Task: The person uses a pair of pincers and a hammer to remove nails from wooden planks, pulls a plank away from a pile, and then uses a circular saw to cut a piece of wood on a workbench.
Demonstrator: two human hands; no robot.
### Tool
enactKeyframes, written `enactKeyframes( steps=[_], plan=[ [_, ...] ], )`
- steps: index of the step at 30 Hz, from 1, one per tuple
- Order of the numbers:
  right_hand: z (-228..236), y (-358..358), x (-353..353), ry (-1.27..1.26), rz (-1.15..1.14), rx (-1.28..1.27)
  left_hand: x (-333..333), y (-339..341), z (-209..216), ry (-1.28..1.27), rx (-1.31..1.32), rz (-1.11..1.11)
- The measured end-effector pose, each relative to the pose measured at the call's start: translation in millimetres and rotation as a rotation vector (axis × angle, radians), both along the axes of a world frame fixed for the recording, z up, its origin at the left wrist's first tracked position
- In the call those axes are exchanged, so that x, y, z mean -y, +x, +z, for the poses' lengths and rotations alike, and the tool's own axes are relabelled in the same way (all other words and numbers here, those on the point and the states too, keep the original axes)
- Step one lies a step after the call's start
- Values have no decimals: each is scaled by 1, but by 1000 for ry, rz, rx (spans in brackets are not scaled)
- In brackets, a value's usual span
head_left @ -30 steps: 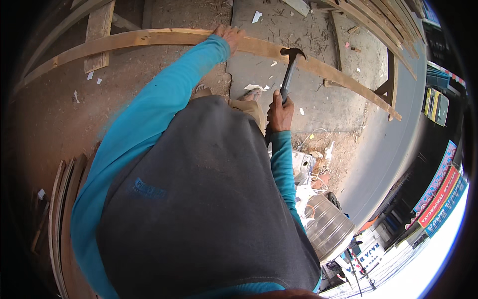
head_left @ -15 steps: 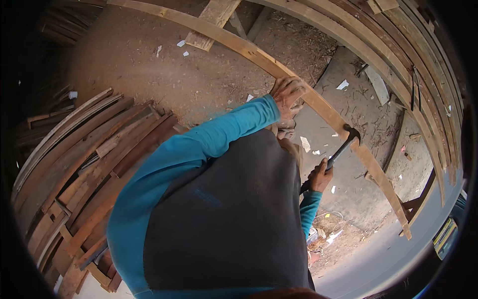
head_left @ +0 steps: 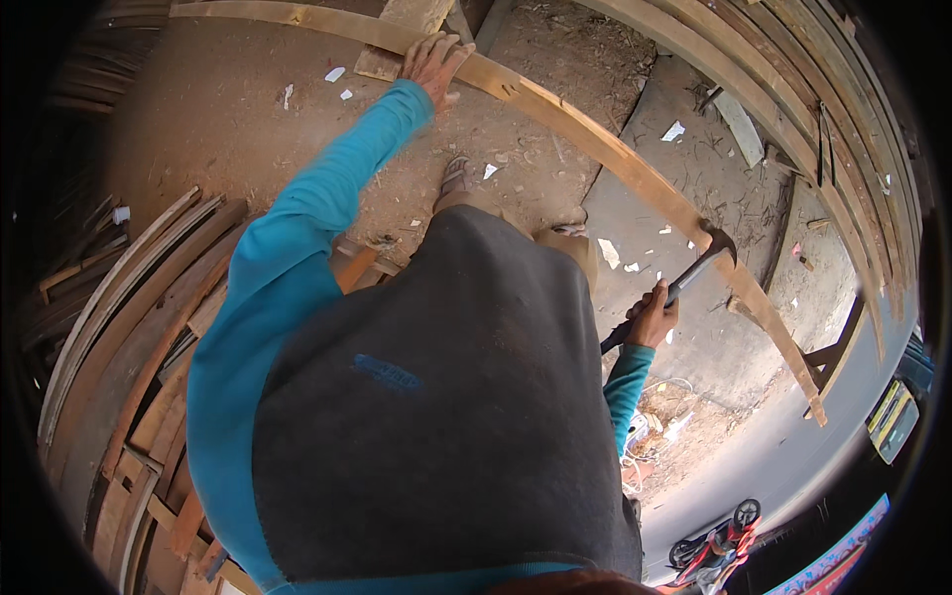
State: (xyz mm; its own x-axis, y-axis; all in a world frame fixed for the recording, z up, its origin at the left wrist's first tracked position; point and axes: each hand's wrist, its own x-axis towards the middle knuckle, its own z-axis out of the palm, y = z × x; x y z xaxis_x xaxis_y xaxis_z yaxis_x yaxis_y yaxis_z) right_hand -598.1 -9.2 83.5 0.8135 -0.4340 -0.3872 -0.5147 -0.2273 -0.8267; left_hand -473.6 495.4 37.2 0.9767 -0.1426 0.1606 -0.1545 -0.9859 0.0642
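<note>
A long wooden plank (head_left: pixel 595 139) runs across in front of me from upper left to lower right. My left hand (head_left: pixel 433 69) is closed over its edge, fingers on top, where a short crosswise board (head_left: pixel 382 65) meets it. My right hand (head_left: pixel 653 315) grips the handle of a claw hammer (head_left: pixel 686 278). The hammer's dark head lies at the plank's right part, by a pale worn patch; whether the claw is hooked on a nail there I cannot make out.
Several long timbers (head_left: pixel 773 109) lie side by side at the upper right, with thin dark pincers-like tools (head_left: pixel 825 149) on them. Stacked wood (head_left: pixel 149 327) fills the left side. White scraps (head_left: pixel 609 254) litter the floor. A red motorcycle (head_left: pixel 716 550) stands at the lower right.
My left hand has slid along the plank toward the upper left, up to the crosswise board. The right hand and hammer have stayed by the plank's right part, the handle slightly turned.
</note>
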Motion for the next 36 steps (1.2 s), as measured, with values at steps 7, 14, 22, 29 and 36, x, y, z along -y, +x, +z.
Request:
enactKeyframes(
  steps=[7, 14, 22, 29, 36],
  plan=[
    [-2, -11, -122, 692, -448, 31, -33, 80, -25, 85, -587, -213],
    [-9, -16, -318, 803, -410, -26, -45, 80, -18, 72, -561, -393],
    [4, -14, -357, 775, -407, 76, -44, 90, -11, 60, -691, -386],
    [-5, -8, -401, 806, -256, -47, -48, 91, -39, 45, -555, -435],
    [37, -1, -378, 541, -441, 286, -41, 99, -14, 39, -718, -415]
  ],
)
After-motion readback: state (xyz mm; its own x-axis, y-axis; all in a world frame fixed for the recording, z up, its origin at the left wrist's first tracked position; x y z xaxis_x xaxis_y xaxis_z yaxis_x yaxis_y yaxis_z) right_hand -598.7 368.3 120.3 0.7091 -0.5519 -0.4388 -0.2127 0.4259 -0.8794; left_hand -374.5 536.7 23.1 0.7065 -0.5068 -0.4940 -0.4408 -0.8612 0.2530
